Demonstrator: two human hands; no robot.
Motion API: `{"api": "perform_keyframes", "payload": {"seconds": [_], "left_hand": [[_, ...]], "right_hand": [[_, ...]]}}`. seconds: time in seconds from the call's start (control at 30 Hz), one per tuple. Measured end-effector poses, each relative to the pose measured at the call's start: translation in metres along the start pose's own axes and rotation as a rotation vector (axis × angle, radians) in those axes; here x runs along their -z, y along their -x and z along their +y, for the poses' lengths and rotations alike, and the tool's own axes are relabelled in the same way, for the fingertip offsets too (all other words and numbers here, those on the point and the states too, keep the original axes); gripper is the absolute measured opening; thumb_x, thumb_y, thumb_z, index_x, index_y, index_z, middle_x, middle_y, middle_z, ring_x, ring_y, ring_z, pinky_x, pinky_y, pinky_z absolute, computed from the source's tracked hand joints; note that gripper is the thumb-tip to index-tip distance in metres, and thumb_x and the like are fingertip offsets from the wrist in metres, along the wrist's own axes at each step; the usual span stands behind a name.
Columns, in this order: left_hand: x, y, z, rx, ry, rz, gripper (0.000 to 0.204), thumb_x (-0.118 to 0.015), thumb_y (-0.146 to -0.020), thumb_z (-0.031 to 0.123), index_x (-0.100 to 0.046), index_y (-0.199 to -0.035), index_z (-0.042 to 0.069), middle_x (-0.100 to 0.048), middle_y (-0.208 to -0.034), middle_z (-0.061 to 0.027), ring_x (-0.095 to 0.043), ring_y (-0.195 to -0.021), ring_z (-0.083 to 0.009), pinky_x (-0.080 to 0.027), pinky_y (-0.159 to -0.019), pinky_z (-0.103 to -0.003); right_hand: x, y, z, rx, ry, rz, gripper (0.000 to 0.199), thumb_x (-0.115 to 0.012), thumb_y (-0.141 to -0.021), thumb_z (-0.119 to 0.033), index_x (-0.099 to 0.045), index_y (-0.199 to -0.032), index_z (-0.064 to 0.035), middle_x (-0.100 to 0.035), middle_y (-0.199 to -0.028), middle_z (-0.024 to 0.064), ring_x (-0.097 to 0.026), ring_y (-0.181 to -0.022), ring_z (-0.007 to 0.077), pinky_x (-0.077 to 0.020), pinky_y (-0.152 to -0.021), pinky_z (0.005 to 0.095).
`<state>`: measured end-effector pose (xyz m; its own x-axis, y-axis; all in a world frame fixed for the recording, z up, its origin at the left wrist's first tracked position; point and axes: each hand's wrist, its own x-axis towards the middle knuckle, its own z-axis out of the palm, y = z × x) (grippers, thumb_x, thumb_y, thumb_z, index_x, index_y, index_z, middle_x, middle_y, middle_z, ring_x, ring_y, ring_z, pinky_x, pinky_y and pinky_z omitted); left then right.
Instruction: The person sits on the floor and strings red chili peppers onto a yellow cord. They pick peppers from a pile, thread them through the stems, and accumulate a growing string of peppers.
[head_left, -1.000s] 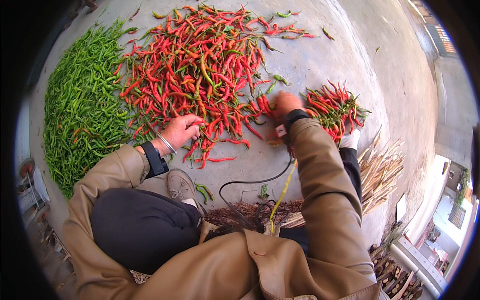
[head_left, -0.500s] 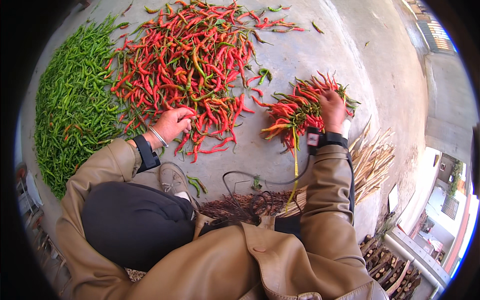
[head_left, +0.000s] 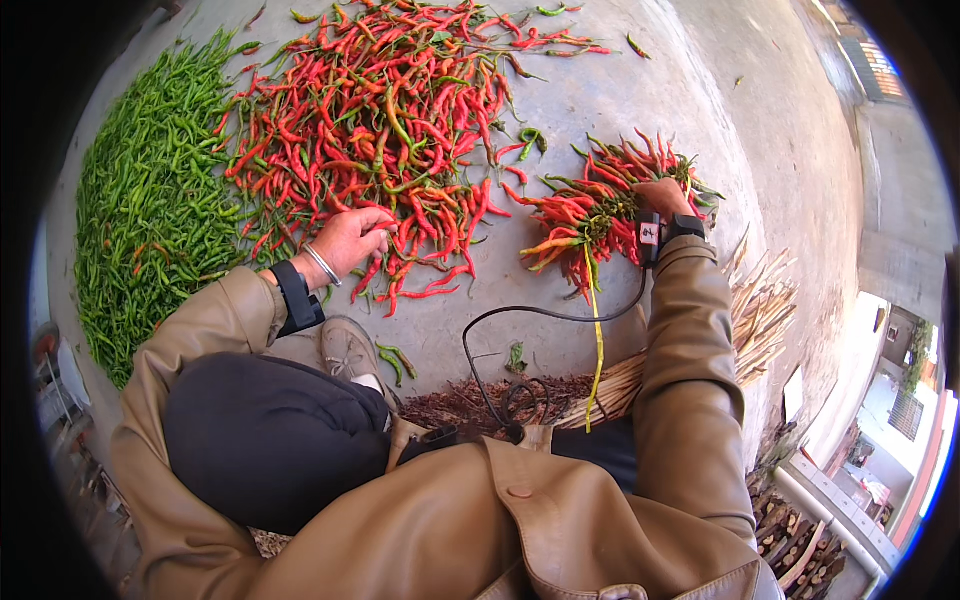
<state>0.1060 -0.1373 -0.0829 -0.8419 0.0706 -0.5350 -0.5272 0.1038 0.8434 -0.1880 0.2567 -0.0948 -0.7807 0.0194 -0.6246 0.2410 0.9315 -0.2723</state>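
Right hand (head_left: 663, 197) has been shifted from the red pepper pile (head_left: 350, 125) onto the pepper bunch (head_left: 603, 210) on the floor (head_left: 770, 140) to its right, so the bunch is now being handled; left hand (head_left: 348, 243) at pile, hands apart, both grips unclear.

Floor (head_left: 790, 130): pale grey concrete spreads out in front of me, smudged with brownish stains toward my right.
Side wall (head_left: 905, 200): plain and grey, it curves along my far right.
Grating (head_left: 906, 413): dark, set in a white wall (head_left: 882, 400), with greenery (head_left: 914, 360) hanging nearby.
Log stack (head_left: 790, 538): cut ends showing to my lower right, beside a white pipe (head_left: 828, 520).
Light: bright and whitish, strongest toward my right.
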Motion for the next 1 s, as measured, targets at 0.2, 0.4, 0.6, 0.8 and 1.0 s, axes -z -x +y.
{"api": "perform_keyframes", "payload": {"seconds": [0.2,0.4,0.6,0.8,1.0], "left_hand": [[0.002,0.001,-0.001,-0.028,-0.046,-0.006,0.017,-0.044,-0.085,0.001,-0.051,-0.1,-0.002,-0.055,-0.076,-0.0038,-0.055,-0.067,-0.0092,-0.049,-0.062,-0.024],[0.0,0.0,0.003,-0.058,-0.047,-0.003,0.017,-0.043,-0.085,0.0,-0.052,-0.099,-0.002,-0.055,-0.075,-0.0031,-0.054,-0.066,-0.0086,-0.049,-0.062,-0.024],[-0.002,0.002,0.006,-0.088,-0.03,0.018,0.017,-0.042,-0.085,0.001,-0.052,-0.098,-0.002,-0.055,-0.074,-0.0031,-0.055,-0.065,-0.0086,-0.048,-0.062,-0.023],[0.0,-0.007,0.008,-0.107,-0.014,-0.002,0.016,-0.045,-0.084,0.004,-0.054,-0.096,-0.001,-0.057,-0.073,-0.0037,-0.055,-0.063,-0.0083,-0.048,-0.059,-0.023],[0.015,-0.021,0.043,-0.265,-0.053,0.103,0.018,-0.045,-0.082,0.002,-0.055,-0.098,0.0,-0.058,-0.076,-0.0038,-0.056,-0.066,-0.0088,-0.048,-0.061,-0.022]], "right_hand": [[-0.005,0.005,0.007,0.189,0.305,-0.049,0.019,-0.062,-0.064,-0.019,-0.062,-0.076,-0.0048,-0.061,-0.079,0.0165,-0.061,-0.071,0.0291,-0.0491,-0.06,0.0369],[0.03,0.012,0.001,0.482,0.812,0.232,0.014,-0.053,-0.068,-0.014,-0.062,-0.076,-0.0064,-0.06,-0.073,0.0172,-0.06,-0.074,0.0328,-0.0487,-0.066,0.0416],[0.049,0.012,-0.008,0.227,0.323,0.462,0.03,-0.043,-0.083,-0.024,-0.061,-0.078,-0.0013,-0.061,-0.073,0.0185,-0.061,-0.068,0.0308,-0.0478,-0.06,0.0392],[0.056,0.066,0.043,0.226,-0.24,0.315,0.029,-0.051,-0.081,-0.027,-0.061,-0.092,-0.0017,-0.061,-0.067,0.0061,-0.059,-0.055,0.012,-0.0405,-0.045,0.0232],[0.075,0.149,0.154,0.058,-0.187,0.354,0.022,-0.054,-0.078,-0.018,-0.063,-0.085,0.0007,-0.061,-0.061,0.0072,-0.059,-0.053,0.0125,-0.0463,-0.051,0.0244]]}}
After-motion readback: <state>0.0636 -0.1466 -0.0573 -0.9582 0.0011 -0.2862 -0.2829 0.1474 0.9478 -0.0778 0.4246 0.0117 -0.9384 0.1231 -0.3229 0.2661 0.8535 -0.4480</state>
